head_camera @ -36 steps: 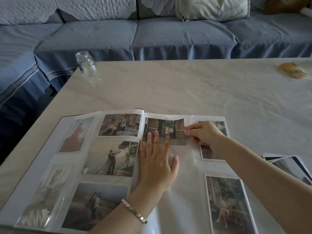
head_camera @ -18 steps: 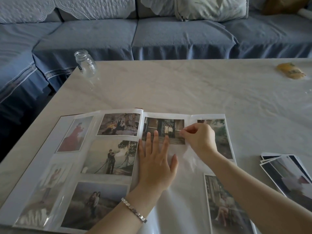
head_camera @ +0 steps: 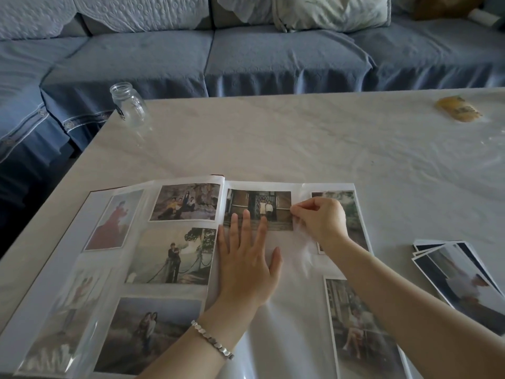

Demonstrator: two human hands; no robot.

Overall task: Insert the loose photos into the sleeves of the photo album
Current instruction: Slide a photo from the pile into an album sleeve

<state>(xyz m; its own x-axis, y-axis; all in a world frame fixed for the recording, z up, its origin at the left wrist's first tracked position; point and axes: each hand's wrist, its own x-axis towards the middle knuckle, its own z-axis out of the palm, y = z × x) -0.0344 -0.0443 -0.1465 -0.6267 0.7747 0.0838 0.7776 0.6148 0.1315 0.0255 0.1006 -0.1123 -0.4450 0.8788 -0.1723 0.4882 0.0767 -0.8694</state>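
Observation:
The photo album [head_camera: 287,337] lies open on the table, its left page filled with several photos. On the right page a doorway photo [head_camera: 259,206] sits at the top left. My left hand [head_camera: 246,258] presses flat on the page just below it, fingers straight, fingertips over the photo's lower edge. My right hand [head_camera: 319,217] pinches the photo's right edge together with the clear sleeve film, which is lifted and crumpled under the wrist. A stack of loose photos [head_camera: 459,274] lies on the table to the right of the album.
A glass jar [head_camera: 128,105] stands near the table's far left corner. A yellow packet [head_camera: 457,109] lies at the far right. A blue sofa [head_camera: 273,56] runs behind the table. Two more photos on the right page lie partly under my right arm.
My right hand has moved slightly left and down along the doorway photo's right edge, and the clear film is now lifted under it. My left hand stays flat in place.

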